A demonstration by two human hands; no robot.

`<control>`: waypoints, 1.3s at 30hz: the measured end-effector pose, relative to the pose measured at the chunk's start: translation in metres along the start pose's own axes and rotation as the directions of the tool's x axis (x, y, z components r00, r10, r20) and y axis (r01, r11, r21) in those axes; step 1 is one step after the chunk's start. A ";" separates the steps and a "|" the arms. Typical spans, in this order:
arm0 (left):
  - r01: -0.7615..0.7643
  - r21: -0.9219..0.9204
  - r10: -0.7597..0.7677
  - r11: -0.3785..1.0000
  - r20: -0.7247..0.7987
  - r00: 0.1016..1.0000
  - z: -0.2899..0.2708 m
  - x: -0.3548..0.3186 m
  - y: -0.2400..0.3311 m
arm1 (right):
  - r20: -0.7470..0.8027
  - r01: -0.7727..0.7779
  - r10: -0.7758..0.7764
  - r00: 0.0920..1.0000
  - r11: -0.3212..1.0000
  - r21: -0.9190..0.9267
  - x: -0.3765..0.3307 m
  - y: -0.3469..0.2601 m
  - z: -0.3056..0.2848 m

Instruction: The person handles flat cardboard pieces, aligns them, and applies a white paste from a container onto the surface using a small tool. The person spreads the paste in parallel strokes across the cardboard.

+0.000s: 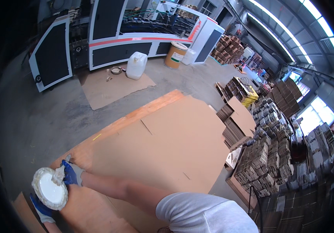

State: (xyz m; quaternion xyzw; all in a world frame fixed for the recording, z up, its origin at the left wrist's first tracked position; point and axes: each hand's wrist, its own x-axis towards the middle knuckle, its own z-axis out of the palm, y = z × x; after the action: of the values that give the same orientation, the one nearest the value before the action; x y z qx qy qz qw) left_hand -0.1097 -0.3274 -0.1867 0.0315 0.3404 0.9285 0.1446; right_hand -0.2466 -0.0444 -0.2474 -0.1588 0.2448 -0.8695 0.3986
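At the lower left, a round bowl with a crusted rim holds white liquid that looks like glue. My left hand, in a blue and grey glove, grips the bowl's lower side; part of its fingers is hidden under the bowl. My right hand, gloved the same way, is closed around a brush caked in white. The brush head rests at the bowl's inner right edge, over the liquid. Beneath my right arm, a large brown cardboard sheet lies flat on an orange-brown wooden table.
Bundled flat cardboard stands in piles at the right, beside a stack of cut cardboard. Across the floor are a white jug, a brown drum and a long machine. Another cardboard piece lies on the floor.
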 end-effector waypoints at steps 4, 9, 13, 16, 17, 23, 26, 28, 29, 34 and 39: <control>-0.071 -0.067 0.029 0.995 -0.500 0.866 0.081 -0.005 -0.057 | -0.226 -0.124 0.259 0.939 0.867 0.483 -0.047 -0.016 0.009; 0.008 0.025 0.008 1.000 -0.581 0.814 0.192 -0.046 -0.132 | 0.055 -0.233 0.237 0.970 0.833 0.502 -0.145 -0.053 0.001; 0.064 0.043 -0.027 0.997 -0.577 0.817 0.285 -0.069 -0.197 | -0.241 -0.148 0.250 0.938 0.916 0.372 -0.262 -0.139 0.056; 0.146 0.013 -0.118 0.989 -0.518 0.847 0.353 -0.067 -0.266 | -0.352 -0.119 0.216 0.911 0.954 0.275 -0.376 -0.213 0.080; 0.178 0.008 -0.152 0.984 -0.487 0.860 0.373 -0.063 -0.288 | -0.404 -0.093 0.189 0.895 0.965 0.246 -0.408 -0.234 0.087; 0.399 -0.077 -0.405 0.914 -0.251 0.879 0.479 -0.044 -0.432 | -0.574 0.076 0.011 0.819 0.989 0.127 -0.614 -0.319 0.092; 0.331 -0.071 -0.318 0.941 0.154 0.936 0.527 -0.022 -0.504 | -0.596 0.128 -0.082 0.799 0.991 0.035 -0.703 -0.362 0.104; 0.335 -0.140 -0.324 0.932 0.095 0.941 0.580 -0.017 -0.540 | -0.664 0.260 -0.219 0.715 0.965 -0.039 -0.753 -0.381 0.108; 0.363 -0.144 -0.355 0.920 0.084 0.931 0.604 -0.015 -0.554 | -0.650 0.262 -0.321 0.689 0.946 -0.190 -0.779 -0.391 0.104; 0.381 -0.179 -0.367 0.907 0.105 0.924 0.679 0.015 -0.575 | -0.776 0.331 -0.403 0.485 0.906 -0.264 -0.835 -0.436 0.095; 0.391 -0.185 -0.395 0.901 0.019 0.919 0.708 0.053 -0.593 | -0.872 0.459 -0.345 0.346 0.873 -0.164 -0.862 -0.481 0.073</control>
State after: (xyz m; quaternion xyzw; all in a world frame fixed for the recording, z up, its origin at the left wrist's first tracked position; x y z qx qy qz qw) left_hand 0.0969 0.5602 -0.0263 -0.0599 0.2533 0.9081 0.3280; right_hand 0.0366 0.8687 0.0091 0.2808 0.3195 -0.9050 -0.0049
